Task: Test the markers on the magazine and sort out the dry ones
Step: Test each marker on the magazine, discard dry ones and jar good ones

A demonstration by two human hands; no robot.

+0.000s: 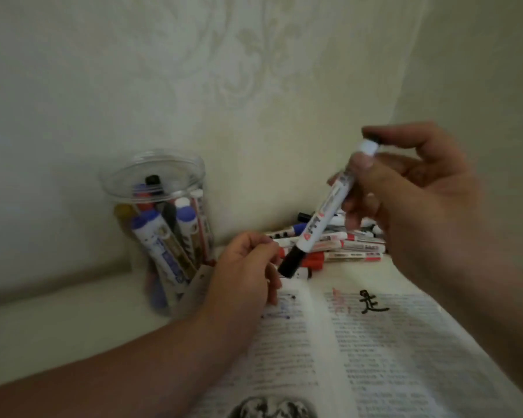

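- The right hand pinches the top end of a white marker, which slants from 1 o'clock down to 7 o'clock above the open magazine.
- The left hand, fingers curled, is against the marker's black cap; I cannot tell whether it grips the cap.
- A clear jar of markers stands at the magazine's 10 o'clock, and loose markers are piled at its 12 o'clock.
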